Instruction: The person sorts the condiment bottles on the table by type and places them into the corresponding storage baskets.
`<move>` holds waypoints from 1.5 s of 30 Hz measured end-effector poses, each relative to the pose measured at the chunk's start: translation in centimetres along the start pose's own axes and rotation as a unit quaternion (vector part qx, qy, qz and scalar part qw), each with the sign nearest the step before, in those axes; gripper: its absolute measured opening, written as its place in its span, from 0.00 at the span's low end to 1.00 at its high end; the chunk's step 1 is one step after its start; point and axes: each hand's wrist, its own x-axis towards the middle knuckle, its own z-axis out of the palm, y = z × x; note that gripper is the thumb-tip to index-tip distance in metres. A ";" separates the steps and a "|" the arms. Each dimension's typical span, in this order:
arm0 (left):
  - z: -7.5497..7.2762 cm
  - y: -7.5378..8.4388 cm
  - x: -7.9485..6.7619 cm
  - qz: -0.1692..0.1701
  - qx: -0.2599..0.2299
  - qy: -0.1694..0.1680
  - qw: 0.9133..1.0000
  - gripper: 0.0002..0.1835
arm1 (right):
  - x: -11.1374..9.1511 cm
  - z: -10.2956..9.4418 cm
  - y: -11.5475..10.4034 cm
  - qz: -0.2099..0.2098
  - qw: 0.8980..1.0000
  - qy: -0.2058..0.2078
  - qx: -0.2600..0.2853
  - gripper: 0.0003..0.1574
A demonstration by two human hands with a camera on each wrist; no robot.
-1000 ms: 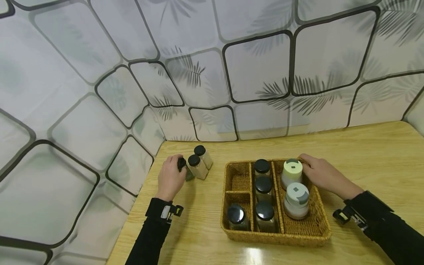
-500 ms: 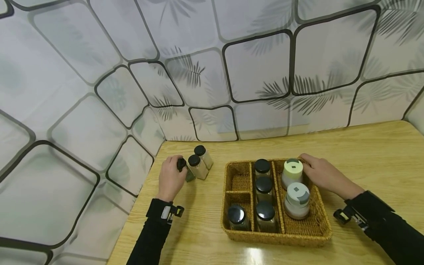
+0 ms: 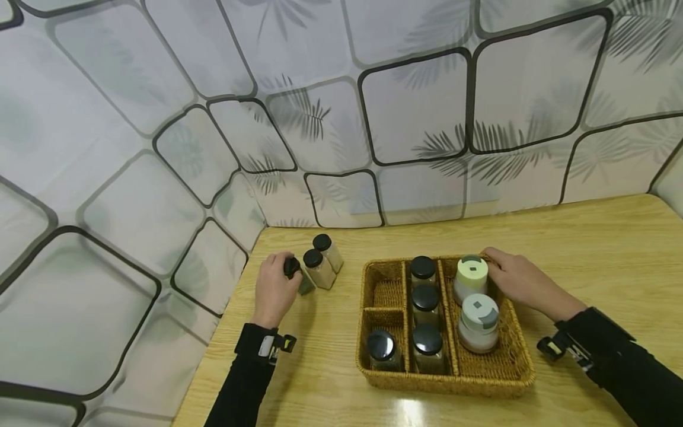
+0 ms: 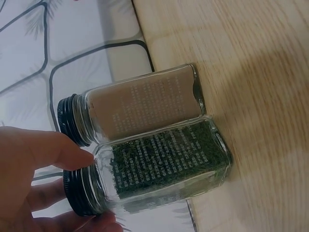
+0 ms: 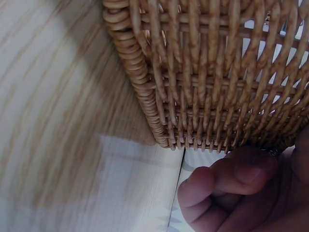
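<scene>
My left hand grips the black lid of a square glass spice jar filled with green dried herbs. That jar stands upright on the table, its side against a spice jar of beige powder in the left wrist view. Just behind, another pale spice jar shows in the head view. My right hand holds the far right corner of a wicker basket; in the right wrist view its curled fingers lie by the basket's rim, and part of the grip is hidden.
Inside the basket, several black-lidded jars fill the middle compartment, and one jar sits front left. Two white containers stand in the right compartment. A patterned wall covering borders the wooden table behind and left.
The left hand and the herb jar have shifted very slightly within the last second, the jar now close against its neighbour. My right hand and the basket stay practically still.
</scene>
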 end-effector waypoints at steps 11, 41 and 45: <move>-0.1 0.3 -0.8 0.016 0.001 0.022 1.000 0.18 | 0.0 0.0 -0.1 0.002 1.000 -0.004 0.004 0.20; -2.8 4.0 -1.9 0.112 -0.022 0.084 0.990 0.16 | 0.0 0.0 0.0 -0.004 1.000 0.006 0.000 0.18; -3.7 5.3 -1.9 0.124 -0.028 0.081 0.989 0.16 | -0.1 0.1 0.1 -0.005 1.000 0.006 0.000 0.18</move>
